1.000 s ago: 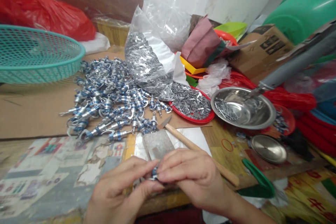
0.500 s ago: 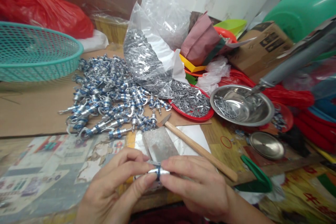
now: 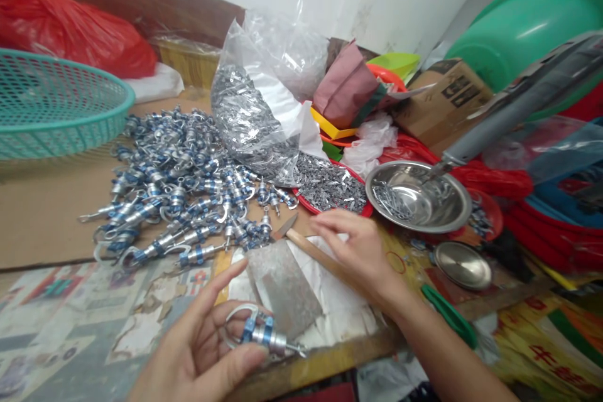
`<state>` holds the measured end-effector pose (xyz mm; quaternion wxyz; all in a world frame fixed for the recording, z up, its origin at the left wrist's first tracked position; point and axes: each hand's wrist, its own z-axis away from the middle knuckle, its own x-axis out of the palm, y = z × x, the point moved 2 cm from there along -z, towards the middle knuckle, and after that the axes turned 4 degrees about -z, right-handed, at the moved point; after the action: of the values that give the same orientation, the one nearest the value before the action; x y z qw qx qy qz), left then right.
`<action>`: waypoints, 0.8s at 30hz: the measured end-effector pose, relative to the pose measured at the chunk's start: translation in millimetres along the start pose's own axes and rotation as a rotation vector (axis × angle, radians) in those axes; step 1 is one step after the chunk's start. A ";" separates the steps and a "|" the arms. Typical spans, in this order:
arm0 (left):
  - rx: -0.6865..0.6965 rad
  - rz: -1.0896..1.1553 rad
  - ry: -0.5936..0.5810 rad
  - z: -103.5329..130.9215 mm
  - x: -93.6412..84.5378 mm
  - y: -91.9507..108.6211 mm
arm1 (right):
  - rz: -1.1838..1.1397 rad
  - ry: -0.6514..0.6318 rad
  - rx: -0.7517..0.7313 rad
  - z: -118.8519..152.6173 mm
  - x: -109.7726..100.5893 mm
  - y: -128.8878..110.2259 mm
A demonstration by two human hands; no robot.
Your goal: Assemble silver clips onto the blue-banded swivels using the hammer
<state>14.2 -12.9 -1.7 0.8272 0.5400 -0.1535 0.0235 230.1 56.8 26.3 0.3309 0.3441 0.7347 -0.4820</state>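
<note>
My left hand holds a silver and blue metal fitting with a curved hook, its thin tip pointing right. Further up, my right hand hovers over the wooden hammer handle, near the red plate of small flat metal clips. Its fingers are bent together at the plate's near edge; whether they pinch anything is too small to tell. Between the hands lies a flat grey metal block on white paper. A large pile of similar fittings lies at the left.
Behind the plate stands a clear bag full of clips. To the right are a steel bowl with pins, a round metal lid and a cardboard box. A teal basket sits at the left.
My hands have moved apart. The right has left the fitting and reached up toward the plate. The left keeps the fitting, now turned with its hook showing. The view has shifted slightly.
</note>
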 end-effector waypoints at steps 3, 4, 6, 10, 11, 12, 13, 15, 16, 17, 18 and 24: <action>-0.060 0.001 -0.163 -9.1 -4.5 3.6 | 0.177 -0.043 0.098 -38.3 -2.0 52.6; -0.071 0.003 -0.205 -11.6 -5.9 5.1 | 0.221 -0.081 0.117 -46.6 -0.8 65.2; -0.093 -0.013 -0.268 -16.0 -8.8 8.2 | 0.292 -0.147 0.146 -55.3 2.8 80.7; -0.121 -0.089 -0.356 -23.7 -14.2 11.8 | 0.343 -0.186 0.174 -55.0 5.6 88.7; -0.121 -0.087 -0.363 -25.4 -15.2 11.8 | 0.336 -0.183 0.177 -54.5 4.6 90.1; -0.117 -0.065 -0.361 -27.0 -16.0 11.3 | 0.322 -0.176 0.177 -54.3 3.0 92.0; -0.113 -0.035 -0.353 -28.3 -16.5 10.4 | 0.302 -0.162 0.175 -54.5 1.0 94.3; -0.098 0.035 -0.326 -30.0 -16.7 7.5 | 0.247 -0.111 0.170 -54.8 -3.5 98.3; -0.085 0.067 -0.314 -30.3 -16.3 5.8 | 0.214 -0.073 0.169 -54.5 -5.6 98.8; -0.076 0.092 -0.303 -30.4 -15.7 4.1 | 0.176 -0.029 0.168 -53.3 -7.3 97.3; -0.071 0.111 -0.288 -30.4 -15.0 2.5 | 0.133 0.013 0.167 -50.9 -8.4 93.3; -0.082 0.199 -0.201 -29.0 -10.4 0.0 | -0.260 -0.032 0.117 -7.0 5.2 11.3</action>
<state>11.0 14.5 -15.3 0.8225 0.4876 -0.2892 0.0451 235.5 67.6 18.8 0.2568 0.2568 0.7383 -0.5683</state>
